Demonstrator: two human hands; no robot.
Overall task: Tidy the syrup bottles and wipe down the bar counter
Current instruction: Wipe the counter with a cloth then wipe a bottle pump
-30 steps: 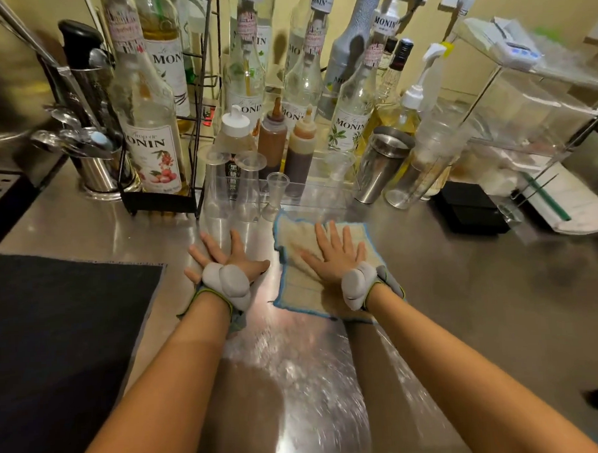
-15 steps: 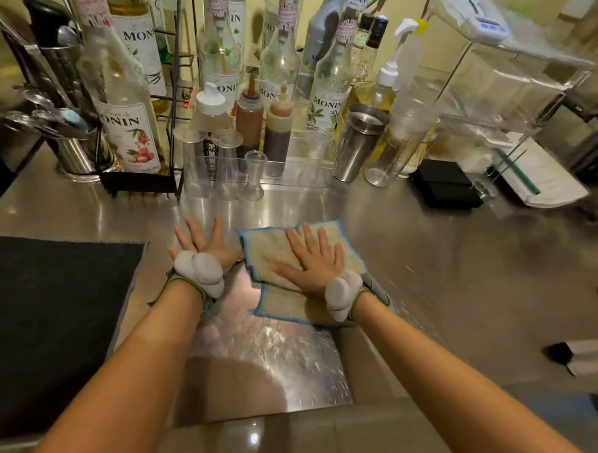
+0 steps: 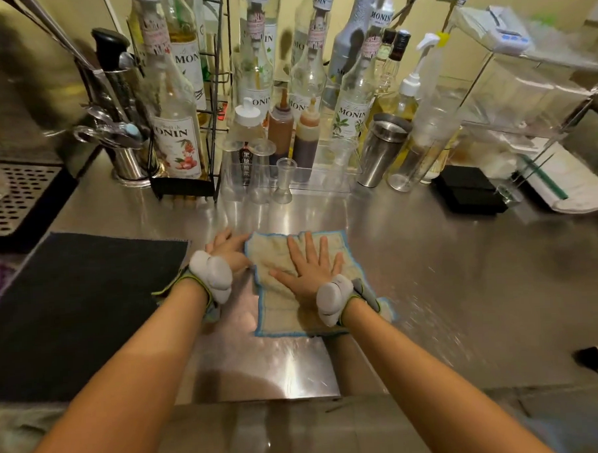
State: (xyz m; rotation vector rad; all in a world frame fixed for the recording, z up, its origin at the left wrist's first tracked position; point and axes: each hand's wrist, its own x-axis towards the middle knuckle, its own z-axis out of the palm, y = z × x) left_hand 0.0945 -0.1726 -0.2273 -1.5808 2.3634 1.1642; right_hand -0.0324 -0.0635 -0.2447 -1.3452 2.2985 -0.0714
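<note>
A beige cloth (image 3: 280,306) with a blue hem lies flat on the steel bar counter (image 3: 447,274). My right hand (image 3: 311,263) presses down on it with fingers spread. My left hand (image 3: 228,251) rests flat on the counter, touching the cloth's left edge. Several Monin syrup bottles (image 3: 350,97) stand along the back wall, one with a lychee label (image 3: 179,142) in a black wire rack (image 3: 186,186). Two brown squeeze bottles (image 3: 305,137) and a white-capped one stand in a clear tray (image 3: 323,184).
A black mat (image 3: 71,311) covers the counter's left side, a perforated drip tray (image 3: 15,194) beyond it. A steel shaker (image 3: 380,151), clear cups, a spoon holder (image 3: 126,158), a black scale (image 3: 467,191) and a wire shelf (image 3: 524,79) line the back and right.
My right hand has slid the cloth toward me and to the left across the counter. My left hand has stayed flat beside it, now touching its edge.
</note>
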